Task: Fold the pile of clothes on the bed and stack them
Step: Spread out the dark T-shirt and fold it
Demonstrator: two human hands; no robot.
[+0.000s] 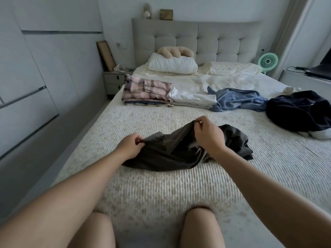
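We kneel on the bed (161,197), and right in front of us lies a dark grey garment (172,151), all bunched up on the cover. Our left hand (129,146) pinches one edge of it between thumb and fingers. Our right hand (208,134) pinches another bit of the same edge and lifts it a little higher. So we hold the cloth in two spots, and the rest of it sags down and lies crumpled under our right wrist.

We think this is the start of a fold: we are finding the edge so we can open the thing out flat. Next we likely need to pull our hands apart, give it a shake, and lay it smooth (we cannot tell yet if it is a shirt or shorts).

Further away, a pink checked stack (146,93) sits folded, with a white folded stack (193,99) touching its side. To the right of those, a blue garment (236,100) and a navy heap (299,111) lie loose, not yet folded. So some of the job is done and some is left.
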